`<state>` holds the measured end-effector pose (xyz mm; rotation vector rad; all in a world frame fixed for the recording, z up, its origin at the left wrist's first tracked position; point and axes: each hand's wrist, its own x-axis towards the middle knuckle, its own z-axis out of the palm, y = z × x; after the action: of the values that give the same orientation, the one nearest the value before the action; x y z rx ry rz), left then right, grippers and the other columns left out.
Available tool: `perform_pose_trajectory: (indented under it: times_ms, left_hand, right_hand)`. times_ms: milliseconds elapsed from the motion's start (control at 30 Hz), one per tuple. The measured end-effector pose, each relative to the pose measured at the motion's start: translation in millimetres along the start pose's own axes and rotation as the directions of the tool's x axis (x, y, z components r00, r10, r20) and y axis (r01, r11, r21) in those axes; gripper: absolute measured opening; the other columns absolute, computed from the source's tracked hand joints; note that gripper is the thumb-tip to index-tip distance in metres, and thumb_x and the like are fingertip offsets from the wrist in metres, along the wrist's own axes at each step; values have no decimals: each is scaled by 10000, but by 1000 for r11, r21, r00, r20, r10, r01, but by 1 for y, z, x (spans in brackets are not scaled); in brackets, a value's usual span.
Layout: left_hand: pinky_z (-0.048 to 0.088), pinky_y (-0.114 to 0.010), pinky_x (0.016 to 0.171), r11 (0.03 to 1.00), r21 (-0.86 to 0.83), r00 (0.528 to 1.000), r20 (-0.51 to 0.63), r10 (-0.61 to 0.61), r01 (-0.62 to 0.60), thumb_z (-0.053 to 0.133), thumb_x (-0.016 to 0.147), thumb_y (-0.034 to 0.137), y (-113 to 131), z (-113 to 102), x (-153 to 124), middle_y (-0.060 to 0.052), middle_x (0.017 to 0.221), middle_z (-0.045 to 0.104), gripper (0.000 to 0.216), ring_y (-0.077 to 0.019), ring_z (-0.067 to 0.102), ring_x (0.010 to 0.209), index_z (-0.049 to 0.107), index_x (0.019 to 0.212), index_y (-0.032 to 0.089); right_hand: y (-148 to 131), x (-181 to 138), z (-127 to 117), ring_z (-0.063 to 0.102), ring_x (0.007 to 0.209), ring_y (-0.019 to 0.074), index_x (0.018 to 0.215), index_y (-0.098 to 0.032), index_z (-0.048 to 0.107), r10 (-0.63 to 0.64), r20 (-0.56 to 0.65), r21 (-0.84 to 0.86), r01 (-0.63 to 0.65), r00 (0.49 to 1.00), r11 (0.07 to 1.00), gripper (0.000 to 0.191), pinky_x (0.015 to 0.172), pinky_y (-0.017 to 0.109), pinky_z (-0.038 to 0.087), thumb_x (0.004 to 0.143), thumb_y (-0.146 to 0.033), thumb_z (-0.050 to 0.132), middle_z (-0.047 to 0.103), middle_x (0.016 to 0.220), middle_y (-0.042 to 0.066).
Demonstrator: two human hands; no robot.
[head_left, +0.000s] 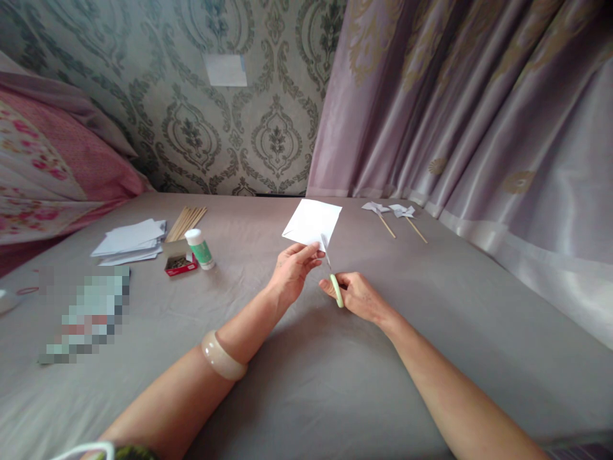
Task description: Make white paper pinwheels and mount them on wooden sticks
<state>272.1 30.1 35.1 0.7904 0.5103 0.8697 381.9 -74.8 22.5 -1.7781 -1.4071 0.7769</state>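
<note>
My left hand (293, 271) pinches the near corner of a white square of paper (313, 222) and holds it up above the grey bed sheet (306, 377). My right hand (357, 296) is closed on the pale green handle of a pair of scissors (336, 287). The scissor blades point up into the paper's near corner, just beside my left fingers. A pale bangle (221, 356) sits on my left wrist.
A stack of white paper sheets (130, 241), a bundle of wooden sticks (186, 221), a small red box (181, 262) and a glue bottle (200, 248) lie at the left. Two paper pinwheels on sticks (393, 214) lie at the back right near the curtain (479, 128). Pillows (52, 166) are stacked at far left.
</note>
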Motion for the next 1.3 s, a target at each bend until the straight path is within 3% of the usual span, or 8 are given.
perform_pose_trajectory:
  times_ms: [667, 933, 1300]
  left_hand:
    - [464, -205, 588, 999, 28, 1000, 21, 24, -24, 796, 589, 184, -4, -3, 3, -31, 624, 626, 183, -99, 609, 615, 644, 635, 94]
    - [456, -213, 562, 998, 36, 996, 75, 57, -60, 788, 581, 170, -7, -2, -1, -7, 708, 633, 250, -93, 596, 613, 661, 794, 136]
    - [434, -214, 554, 996, 38, 994, 81, 73, -76, 790, 571, 194, -7, -1, -2, 12, 732, 624, 309, -92, 584, 626, 639, 839, 164]
  right_hand:
    - [3, 3, 2, 284, 548, 86, 545, -170, 451, -7, -47, -39, 6, 999, 999, 534, 495, 241, 222, 712, -663, 568, 320, 551, -47]
    - [3, 3, 1, 303, 543, 89, 550, -168, 464, -20, -60, -39, 17, 998, 999, 528, 493, 243, 243, 719, -659, 561, 337, 545, -45]
    - [2, 2, 2, 305, 550, 90, 544, -177, 435, -27, -70, -34, 25, 997, 999, 541, 507, 243, 242, 731, -673, 541, 331, 549, -47]
